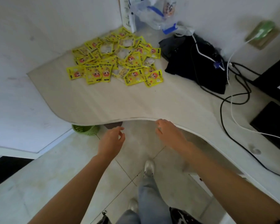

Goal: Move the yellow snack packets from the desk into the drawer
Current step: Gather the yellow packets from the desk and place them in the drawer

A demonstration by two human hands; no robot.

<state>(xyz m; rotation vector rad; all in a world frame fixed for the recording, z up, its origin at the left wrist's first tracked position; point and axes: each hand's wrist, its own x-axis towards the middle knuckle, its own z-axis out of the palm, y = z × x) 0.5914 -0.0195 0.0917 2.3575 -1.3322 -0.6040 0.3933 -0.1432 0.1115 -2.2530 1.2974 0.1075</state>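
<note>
well away from both hands, the packets lie in a loose overlapping heap on the far left part of the desk, close to the corner where the two walls meet. they are yellow with orange and white print, some face up, some tilted over others — the heap spreads toward the black cloth on its right but does not clearly touch it.

the left hand hangs over the floor just short of the desk's curved front edge, fingers loosely bent and spread, holding nothing. the right hand is at the same edge, a little further forward, its fingertips at or just over the rim; whether they touch the rim i cannot tell. its fingers are also relaxed and hold nothing. the two hands are apart, with bare floor tile showing between them, and a broad stretch of desk lies between them and the heap.

no drawer can be made out — the space below the desk on the right is blurred.

behind the heap a clear plastic bag with blue parts stands against the wall. black and white cables run over the cloth and across the right side of the desk. a green basket sits on the floor, partly under the desk's left edge. below, a grey trouser leg and a pale shoe show.
</note>
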